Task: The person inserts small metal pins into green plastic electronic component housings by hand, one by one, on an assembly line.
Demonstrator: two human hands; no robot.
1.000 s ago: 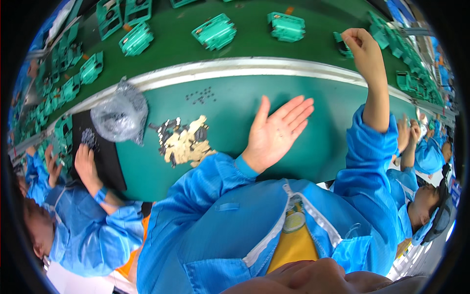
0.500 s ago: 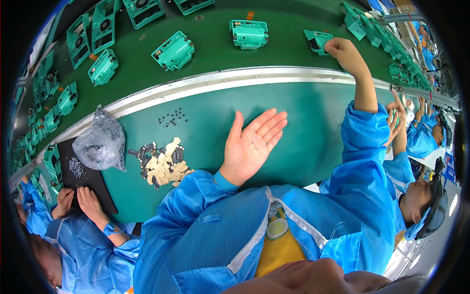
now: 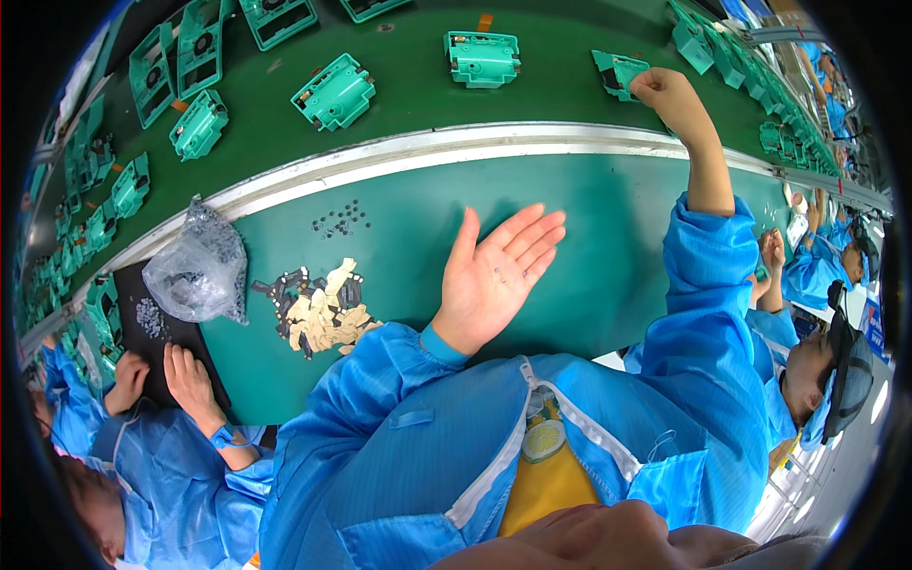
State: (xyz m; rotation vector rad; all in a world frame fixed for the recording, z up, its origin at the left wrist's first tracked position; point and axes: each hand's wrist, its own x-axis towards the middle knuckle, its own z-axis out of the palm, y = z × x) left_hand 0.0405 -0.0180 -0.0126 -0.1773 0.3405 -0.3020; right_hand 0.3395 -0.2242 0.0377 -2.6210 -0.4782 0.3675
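Observation:
My left hand [image 3: 501, 275] is held palm up over the green mat, fingers stretched out. One or two tiny dark parts [image 3: 500, 275] lie loose on its palm. Reaching far forward, my right hand [image 3: 665, 98] is pinched against the right side of a teal plastic housing [image 3: 619, 74] on the conveyor. Whatever is between those fingertips is hidden. To the left of my left hand lies a heap of cream and black strip-like pieces [image 3: 323, 313]. Beyond the heap, several small black round parts [image 3: 342, 219] are scattered on the mat.
More teal housings [image 3: 483, 59] stand along the green conveyor [image 3: 408, 85], behind a pale metal rail [image 3: 399, 157]. A clear bag of small parts [image 3: 198, 266] rests by a black mat [image 3: 204, 366] at left, where a co-worker's hands [image 3: 190, 385] work. Another co-worker sits at right.
My left hand has shifted slightly right, still palm up. The right hand stays at the same housing, nearly unmoved. The right-hand co-worker's hands have lowered, and the left co-worker's hands have moved slightly apart.

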